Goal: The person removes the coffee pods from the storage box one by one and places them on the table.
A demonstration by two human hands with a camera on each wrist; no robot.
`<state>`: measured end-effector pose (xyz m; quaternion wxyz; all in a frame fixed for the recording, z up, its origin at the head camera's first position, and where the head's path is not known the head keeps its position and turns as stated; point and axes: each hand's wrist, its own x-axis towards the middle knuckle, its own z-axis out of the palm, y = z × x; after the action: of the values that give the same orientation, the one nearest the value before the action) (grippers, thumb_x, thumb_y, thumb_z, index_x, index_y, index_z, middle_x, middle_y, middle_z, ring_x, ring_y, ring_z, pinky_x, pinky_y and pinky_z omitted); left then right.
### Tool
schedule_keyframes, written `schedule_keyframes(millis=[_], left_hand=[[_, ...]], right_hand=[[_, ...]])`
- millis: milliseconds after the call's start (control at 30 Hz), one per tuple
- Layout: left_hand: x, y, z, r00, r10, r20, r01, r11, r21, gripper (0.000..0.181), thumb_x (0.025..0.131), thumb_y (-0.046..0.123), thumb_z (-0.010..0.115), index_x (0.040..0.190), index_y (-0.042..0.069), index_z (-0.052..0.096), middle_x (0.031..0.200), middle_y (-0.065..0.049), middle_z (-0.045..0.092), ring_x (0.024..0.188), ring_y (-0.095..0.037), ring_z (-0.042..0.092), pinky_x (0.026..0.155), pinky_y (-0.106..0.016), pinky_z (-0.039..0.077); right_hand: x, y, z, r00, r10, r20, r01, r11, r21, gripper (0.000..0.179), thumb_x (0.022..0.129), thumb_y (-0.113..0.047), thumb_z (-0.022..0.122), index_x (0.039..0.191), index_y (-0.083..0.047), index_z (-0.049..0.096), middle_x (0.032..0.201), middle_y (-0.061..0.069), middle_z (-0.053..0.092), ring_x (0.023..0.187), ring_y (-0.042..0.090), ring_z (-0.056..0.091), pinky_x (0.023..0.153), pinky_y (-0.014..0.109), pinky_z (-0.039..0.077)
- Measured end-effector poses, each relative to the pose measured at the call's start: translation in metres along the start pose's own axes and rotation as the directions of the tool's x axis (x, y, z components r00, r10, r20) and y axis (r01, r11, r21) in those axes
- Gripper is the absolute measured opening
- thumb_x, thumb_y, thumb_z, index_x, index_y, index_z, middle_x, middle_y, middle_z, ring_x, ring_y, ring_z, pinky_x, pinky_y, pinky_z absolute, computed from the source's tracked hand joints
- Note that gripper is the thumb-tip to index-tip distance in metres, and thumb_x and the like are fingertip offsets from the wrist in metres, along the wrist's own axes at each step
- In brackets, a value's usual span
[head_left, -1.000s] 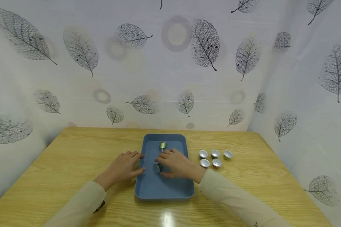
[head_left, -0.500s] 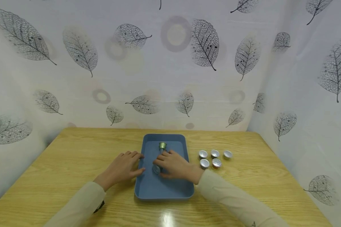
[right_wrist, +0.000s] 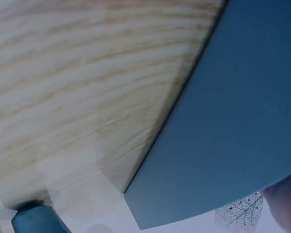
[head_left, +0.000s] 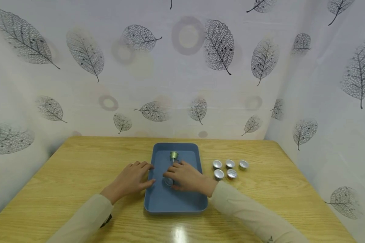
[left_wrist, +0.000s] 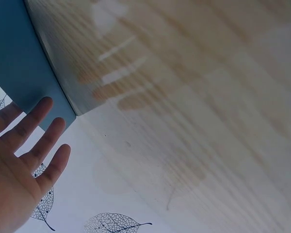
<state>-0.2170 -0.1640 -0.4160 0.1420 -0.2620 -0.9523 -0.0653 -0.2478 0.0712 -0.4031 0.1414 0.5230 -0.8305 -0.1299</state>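
Observation:
A blue-grey rectangular tray [head_left: 176,204] lies on the table. Over its middle, my right hand [head_left: 187,177] pinches a coffee capsule [head_left: 168,181], its round silver lid tilted up and its body mostly behind the fingers. Farther back in the tray is a green coffee capsule [head_left: 174,155], with a thin shiny piece just in front that my hand partly covers. My left hand [head_left: 130,180], fingers spread and relaxed, rests against the tray's left side. In the left wrist view, the fingers [left_wrist: 56,128] of that hand lie along the tray wall [left_wrist: 39,68].
Right of the tray, several coffee capsules [head_left: 229,164] stand lid up in two short rows. One dark teal capsule [right_wrist: 38,221] shows in the right wrist view. A leaf-patterned curtain [head_left: 170,84] hangs behind the wooden table [head_left: 94,162].
The pinched capsule has shifted slightly toward the near left, and my right hand has closed in over it. My left hand and the tray have stayed in place.

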Motion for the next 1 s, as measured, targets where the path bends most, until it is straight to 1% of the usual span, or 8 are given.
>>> schedule_keyframes(millis=[167,467,767,1000], left_hand=[[0.0004,-0.0001,0.0006,1.0,-0.001,0.006,0.001,1.0,-0.002,0.045,0.082,0.049,0.059,0.113,0.016,0.059,0.11,-0.001,0.06,0.098,-0.023,0.057,0.077,-0.043,0.047],[0.0005,-0.0003,0.0012,1.0,-0.006,0.015,0.006,1.0,0.0,0.045,0.083,0.049,0.058,0.113,0.016,0.059,0.111,-0.001,0.06,0.1,-0.023,0.057,0.078,-0.043,0.047],[0.0004,0.0001,-0.0004,1.0,-0.004,0.013,0.004,1.0,-0.009,0.045,0.082,0.049,0.059,0.113,0.016,0.059,0.111,-0.001,0.06,0.1,-0.023,0.057,0.078,-0.043,0.047],[0.0002,0.0007,-0.001,1.0,-0.008,0.017,0.008,1.0,-0.012,0.045,0.082,0.049,0.059,0.113,0.016,0.059,0.111,-0.002,0.06,0.099,-0.024,0.057,0.078,-0.043,0.047]], right_hand=[[0.0006,0.0005,0.0004,1.0,-0.005,0.001,0.005,1.0,-0.006,0.045,0.083,-0.049,0.059,0.122,-0.027,0.053,0.114,-0.01,0.059,0.104,0.01,0.054,0.087,0.031,0.045],[0.0007,0.0014,-0.0018,0.999,-0.024,-0.046,0.023,1.0,-0.008,0.043,0.08,-0.048,0.063,0.117,-0.026,0.057,0.11,-0.009,0.061,0.101,0.01,0.055,0.086,0.031,0.046],[0.0009,0.0019,-0.0052,0.999,-0.008,-0.035,0.007,1.0,-0.026,0.044,0.078,-0.05,0.064,0.116,-0.027,0.058,0.11,-0.01,0.061,0.101,0.01,0.055,0.088,0.032,0.046],[-0.0003,0.0024,-0.0081,0.999,0.0,-0.043,-0.001,1.0,-0.011,0.044,0.079,-0.047,0.065,0.116,-0.026,0.057,0.11,-0.01,0.061,0.102,0.01,0.055,0.087,0.032,0.046]])
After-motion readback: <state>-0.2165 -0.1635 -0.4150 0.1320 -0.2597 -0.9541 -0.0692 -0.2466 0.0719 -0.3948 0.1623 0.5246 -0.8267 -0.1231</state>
